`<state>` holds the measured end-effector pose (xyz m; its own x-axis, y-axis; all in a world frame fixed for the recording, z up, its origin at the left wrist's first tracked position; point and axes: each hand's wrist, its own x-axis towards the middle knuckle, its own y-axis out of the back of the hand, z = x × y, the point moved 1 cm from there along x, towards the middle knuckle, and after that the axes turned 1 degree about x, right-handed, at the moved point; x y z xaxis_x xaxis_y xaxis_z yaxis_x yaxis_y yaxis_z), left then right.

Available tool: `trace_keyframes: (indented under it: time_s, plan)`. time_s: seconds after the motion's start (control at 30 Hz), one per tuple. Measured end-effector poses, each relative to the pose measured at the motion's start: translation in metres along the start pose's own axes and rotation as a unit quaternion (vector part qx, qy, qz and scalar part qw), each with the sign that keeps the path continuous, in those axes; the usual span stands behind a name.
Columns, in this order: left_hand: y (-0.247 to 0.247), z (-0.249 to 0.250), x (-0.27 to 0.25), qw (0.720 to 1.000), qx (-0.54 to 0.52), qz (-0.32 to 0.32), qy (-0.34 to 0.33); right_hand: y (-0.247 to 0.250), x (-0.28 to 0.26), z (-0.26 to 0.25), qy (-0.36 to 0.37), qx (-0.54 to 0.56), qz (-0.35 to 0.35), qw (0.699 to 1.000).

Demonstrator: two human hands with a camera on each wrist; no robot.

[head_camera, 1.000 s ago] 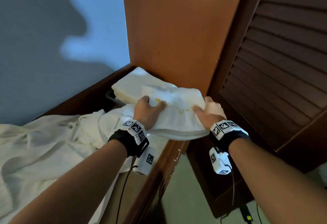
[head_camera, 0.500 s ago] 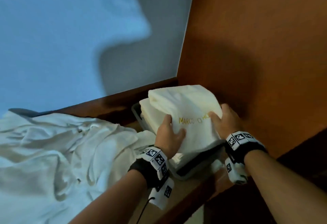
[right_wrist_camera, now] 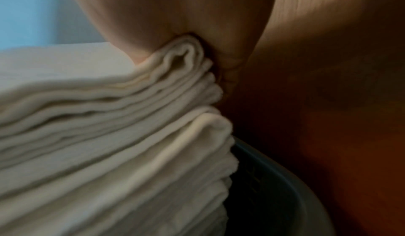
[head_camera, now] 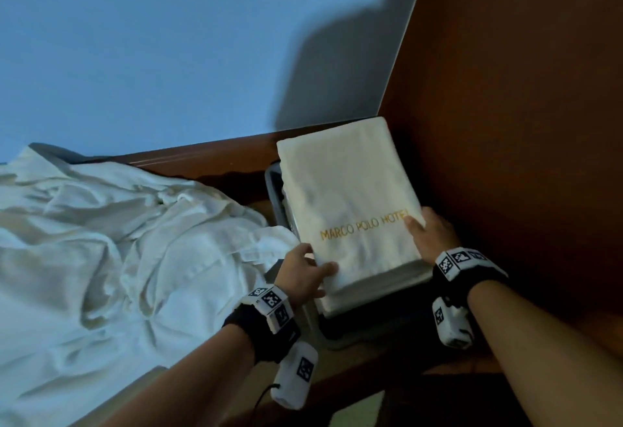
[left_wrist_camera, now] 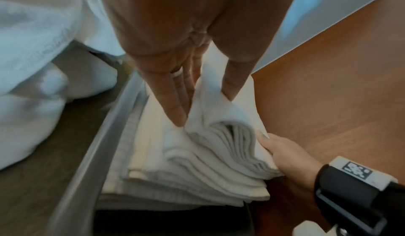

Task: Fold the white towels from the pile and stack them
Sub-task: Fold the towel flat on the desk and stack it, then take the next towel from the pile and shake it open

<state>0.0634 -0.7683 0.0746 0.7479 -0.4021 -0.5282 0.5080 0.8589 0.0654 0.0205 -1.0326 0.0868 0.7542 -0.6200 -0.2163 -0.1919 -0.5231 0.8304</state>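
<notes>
A folded white towel (head_camera: 350,197) with gold lettering lies on top of a stack of folded towels (left_wrist_camera: 186,170) in a grey bin (head_camera: 273,177). My left hand (head_camera: 317,266) grips its near left corner, thumb on top and fingers beneath, as the left wrist view shows (left_wrist_camera: 203,104). My right hand (head_camera: 418,229) holds the near right edge, thumb on the lettering. In the right wrist view the towel's folded edge (right_wrist_camera: 181,54) is pinched in that hand above the stack (right_wrist_camera: 109,153). A rumpled pile of unfolded white towels (head_camera: 101,241) spreads to the left.
A tall brown wooden panel (head_camera: 522,123) stands tight against the bin's right side. A blue wall (head_camera: 135,39) rises behind a wooden ledge (head_camera: 209,157). The bin's wall (left_wrist_camera: 105,144) separates stack from pile.
The folded towel has gone from in front of the stack onto the top of it, both hands still on it. My head has turned left and down.
</notes>
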Motion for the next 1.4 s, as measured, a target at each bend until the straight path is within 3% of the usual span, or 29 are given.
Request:
trace_keyframes:
  time_s: [0.17,0.33,0.43,0.5,0.6,0.7,0.77,0.9,1.1,1.4]
  plan:
    - [-0.002,0.003,-0.008,1.000,-0.029,0.006,0.011,0.010,-0.011,0.009,0.015,-0.009,-0.018,1.000]
    - [0.005,-0.006,-0.011,0.999,0.039,-0.023,0.021,0.016,-0.019,0.021,-0.005,-0.055,-0.037,0.998]
    - [0.023,0.007,0.004,0.988,0.139,0.030,-0.052,0.021,-0.021,0.008,0.019,-0.168,0.021,0.985]
    - [0.036,0.028,0.017,0.942,0.275,0.109,-0.158,0.018,-0.024,-0.005,0.096,-0.213,0.084,0.969]
    - [0.043,0.069,0.038,0.838,0.442,0.163,-0.276,-0.001,-0.032,-0.033,0.214,-0.214,0.101,0.948]
    - [0.043,0.093,0.072,0.722,0.609,0.121,-0.307,-0.026,-0.040,-0.045,0.186,-0.246,0.008,0.951]
    - [0.044,0.102,0.093,0.685,0.664,0.082,-0.287,-0.037,-0.038,-0.042,0.142,-0.260,-0.043,0.954]
    - [0.050,0.111,0.124,0.683,0.692,0.020,-0.234,-0.044,-0.028,-0.035,0.122,-0.252,-0.080,0.957]
    - [0.053,0.102,0.148,0.713,0.675,-0.007,-0.189,-0.057,-0.013,-0.032,0.119,-0.255,-0.075,0.957]
    - [0.071,0.102,0.118,0.730,0.661,-0.029,-0.172,-0.048,-0.025,-0.029,0.099,-0.285,-0.097,0.949]
